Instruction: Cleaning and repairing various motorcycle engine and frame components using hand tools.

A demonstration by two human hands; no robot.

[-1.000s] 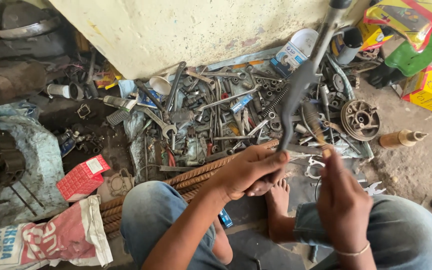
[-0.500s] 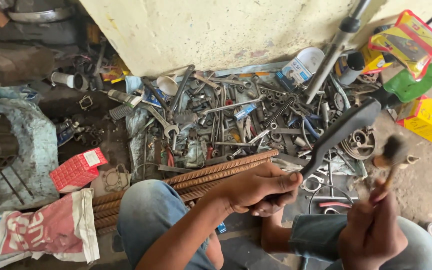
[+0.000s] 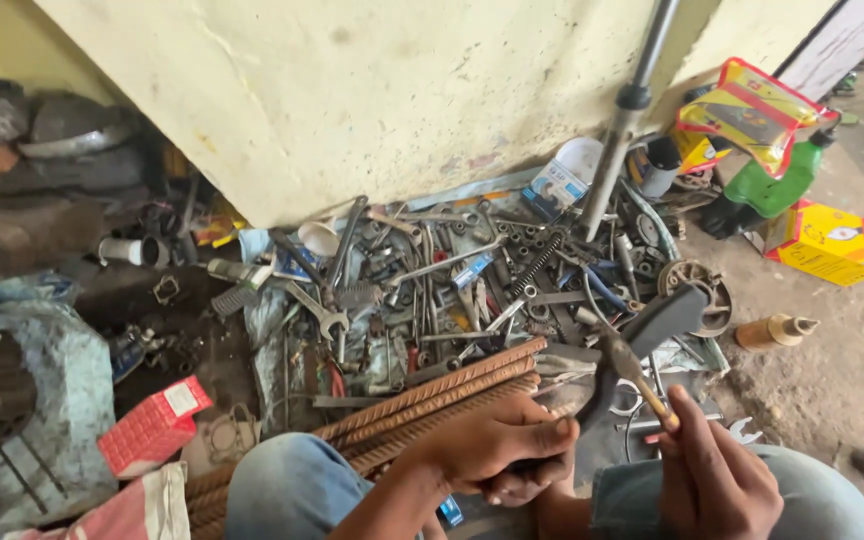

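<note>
My left hand (image 3: 497,450) grips the lower end of a dark, curved metal lever (image 3: 652,325) that rises to the right over the tool pile. My right hand (image 3: 717,475) holds a thin tool with a yellowish handle (image 3: 642,385), its tip against the lever's middle. Both hands sit above my knees in blue jeans (image 3: 292,490). Rusty ribbed steel bars (image 3: 432,400) lie across my left thigh, just under the left hand.
A heap of spanners, sockets and springs (image 3: 432,290) covers the floor by the pale wall (image 3: 372,100). A grey fork tube (image 3: 627,110) leans there. A green bottle (image 3: 777,185), a yellow box (image 3: 827,240), a small brown bottle (image 3: 772,330) and a red box (image 3: 152,425) lie around.
The lever has swung down from upright to a low slant to the right. My right hand has come in from the right and brought the thin tool onto it. The view moved closer.
</note>
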